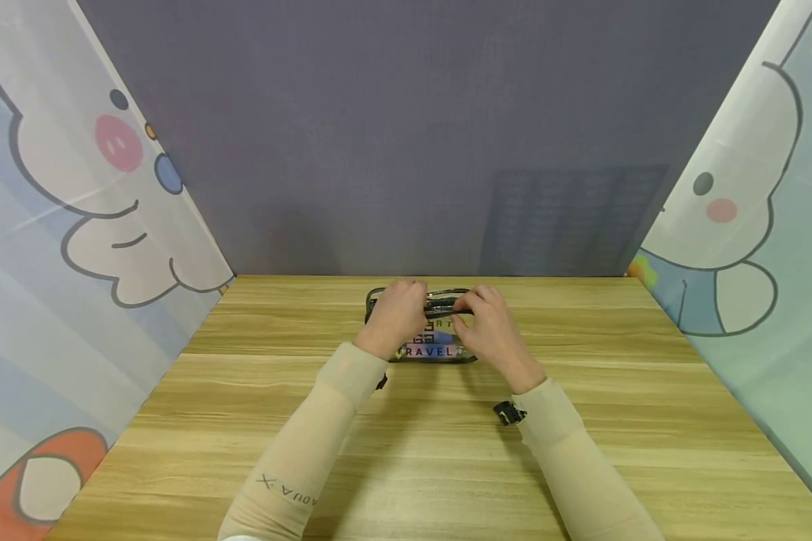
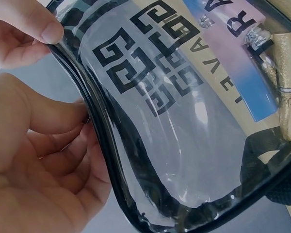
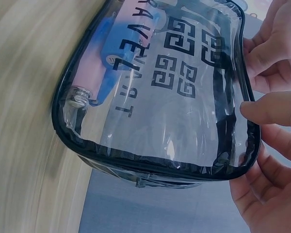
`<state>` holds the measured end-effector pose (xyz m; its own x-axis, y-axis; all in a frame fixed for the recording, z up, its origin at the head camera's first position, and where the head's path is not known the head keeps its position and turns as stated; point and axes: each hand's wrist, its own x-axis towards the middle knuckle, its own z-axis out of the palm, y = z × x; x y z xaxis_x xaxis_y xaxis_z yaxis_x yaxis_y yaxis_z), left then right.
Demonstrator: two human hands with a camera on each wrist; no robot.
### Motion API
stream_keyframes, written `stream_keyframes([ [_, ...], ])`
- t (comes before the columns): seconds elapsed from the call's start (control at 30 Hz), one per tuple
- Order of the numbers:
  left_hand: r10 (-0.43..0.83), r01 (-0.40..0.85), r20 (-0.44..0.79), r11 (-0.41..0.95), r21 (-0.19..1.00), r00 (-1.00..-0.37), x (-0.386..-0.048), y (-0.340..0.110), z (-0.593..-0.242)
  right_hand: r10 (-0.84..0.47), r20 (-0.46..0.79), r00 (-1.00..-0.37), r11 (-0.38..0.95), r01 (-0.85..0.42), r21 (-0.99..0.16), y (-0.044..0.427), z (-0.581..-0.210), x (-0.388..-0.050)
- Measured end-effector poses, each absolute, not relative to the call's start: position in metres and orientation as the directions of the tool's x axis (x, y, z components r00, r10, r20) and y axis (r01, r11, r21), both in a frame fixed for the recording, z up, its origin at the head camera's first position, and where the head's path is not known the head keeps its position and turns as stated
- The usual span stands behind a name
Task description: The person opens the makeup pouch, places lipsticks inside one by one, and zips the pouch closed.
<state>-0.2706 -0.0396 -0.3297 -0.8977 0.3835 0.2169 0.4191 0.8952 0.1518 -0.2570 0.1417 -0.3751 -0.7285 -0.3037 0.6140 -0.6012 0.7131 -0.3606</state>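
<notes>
A clear plastic pouch [image 1: 440, 336] with black piping and dark lettering stands upright on the table, in front of me. My left hand [image 1: 395, 317] pinches its top edge on the left. At the right part of that edge, my right hand [image 1: 492, 330] grips with thumb and fingers. Through the plastic, the left wrist view shows a pink-and-blue tube [image 2: 247, 68] and a glittery gold tube [image 2: 287, 87]. Two pink-and-blue tubes lie along the bottom in the right wrist view, one of them a blue-ended tube [image 3: 131, 36]. Whether the zip is undone I cannot tell.
The wood-grain table [image 1: 243, 421] extends to both sides and towards me. A grey panel [image 1: 392, 135] rises behind it. Cartoon-printed curtains [image 1: 47, 300] flank the table left and right.
</notes>
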Motion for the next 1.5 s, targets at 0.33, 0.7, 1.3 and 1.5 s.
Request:
stream_keyframes([
  [0.33, 0.395, 0.446, 0.269, 0.88, 0.164, -0.879, -0.27, -0.041, -0.33, -0.298, 0.617, -0.728, 0.718, -0.597, -0.358, 0.142, -0.373, -0.256],
  [0.7, 0.365, 0.43, 0.271, 0.87, 0.24, -0.891, -0.27, -0.047, -0.329, -0.299, 0.604, -0.739, 0.725, -0.588, -0.36, 0.142, -0.373, -0.255],
  [1.3, 0.314, 0.382, 0.261, 0.882, 0.276, -0.913, -0.269, -0.057, -0.329, -0.296, 0.586, -0.754, 0.738, -0.571, -0.361, 0.142, -0.373, -0.255],
  [1.5, 0.304, 0.37, 0.252, 0.885, 0.282, -0.919, -0.269, -0.057, -0.329, -0.293, 0.592, -0.75, 0.742, -0.57, -0.355, 0.143, -0.373, -0.254],
])
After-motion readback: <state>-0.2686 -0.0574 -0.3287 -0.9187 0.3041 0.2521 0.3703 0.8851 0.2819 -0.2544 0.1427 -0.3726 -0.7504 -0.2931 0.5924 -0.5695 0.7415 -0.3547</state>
